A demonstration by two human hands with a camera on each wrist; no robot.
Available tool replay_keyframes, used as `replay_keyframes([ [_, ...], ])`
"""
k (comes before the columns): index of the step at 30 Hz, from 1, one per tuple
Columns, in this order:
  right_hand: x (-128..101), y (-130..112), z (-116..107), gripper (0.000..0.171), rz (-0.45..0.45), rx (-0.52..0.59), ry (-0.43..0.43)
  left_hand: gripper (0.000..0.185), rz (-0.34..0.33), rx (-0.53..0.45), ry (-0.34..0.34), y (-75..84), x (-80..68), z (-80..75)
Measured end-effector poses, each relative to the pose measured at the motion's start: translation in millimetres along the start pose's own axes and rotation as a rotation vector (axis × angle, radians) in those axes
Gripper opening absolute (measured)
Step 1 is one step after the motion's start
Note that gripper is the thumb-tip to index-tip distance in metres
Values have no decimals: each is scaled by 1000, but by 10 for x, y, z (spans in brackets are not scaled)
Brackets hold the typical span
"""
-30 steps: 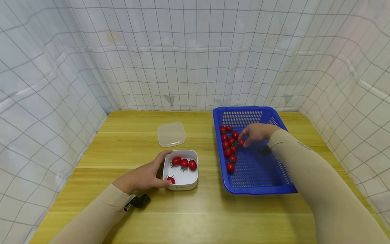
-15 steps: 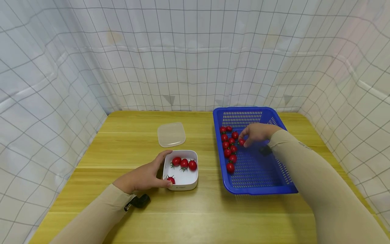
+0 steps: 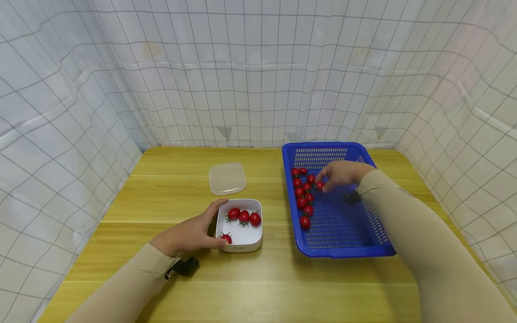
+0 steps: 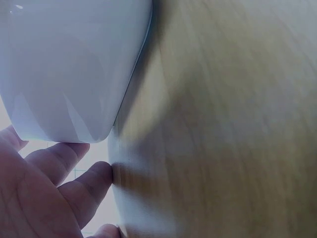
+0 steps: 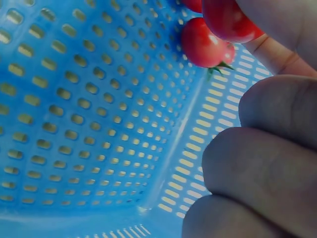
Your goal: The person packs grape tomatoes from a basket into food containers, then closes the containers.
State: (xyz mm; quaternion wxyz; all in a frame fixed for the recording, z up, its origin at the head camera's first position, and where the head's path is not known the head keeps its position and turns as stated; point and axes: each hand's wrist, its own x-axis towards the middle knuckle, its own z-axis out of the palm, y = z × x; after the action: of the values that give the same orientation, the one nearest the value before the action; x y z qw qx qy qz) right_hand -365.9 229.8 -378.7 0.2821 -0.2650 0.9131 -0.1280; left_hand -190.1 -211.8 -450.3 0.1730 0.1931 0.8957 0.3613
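A white square bowl (image 3: 241,244) with several cherry tomatoes (image 3: 244,217) sits on the wooden table. My left hand (image 3: 190,233) grips its left side, thumb at the front corner; the left wrist view shows the bowl's wall (image 4: 69,64) beside my fingers (image 4: 74,183). A blue perforated basket (image 3: 343,224) at right holds several cherry tomatoes (image 3: 304,197) along its left wall. My right hand (image 3: 339,176) is inside it, pinching one tomato (image 3: 319,185); the right wrist view shows that tomato (image 5: 228,20) at my fingertips above the basket floor (image 5: 89,124).
A clear plastic lid (image 3: 227,177) lies on the table behind the bowl. White gridded cloth walls close in the table on the left, back and right. Bare wood lies along the front of the table (image 3: 262,287).
My right hand has lifted slightly with the pinched tomato, moving a little toward the basket's back. The left hand and the bowl have not moved.
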Motion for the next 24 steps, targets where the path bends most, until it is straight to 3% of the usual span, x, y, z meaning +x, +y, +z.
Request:
replay_keyframes([
  [24, -182, -341, -307, 39, -89, -5, 72, 110, 9, -18, -2, -21, 4, 8],
])
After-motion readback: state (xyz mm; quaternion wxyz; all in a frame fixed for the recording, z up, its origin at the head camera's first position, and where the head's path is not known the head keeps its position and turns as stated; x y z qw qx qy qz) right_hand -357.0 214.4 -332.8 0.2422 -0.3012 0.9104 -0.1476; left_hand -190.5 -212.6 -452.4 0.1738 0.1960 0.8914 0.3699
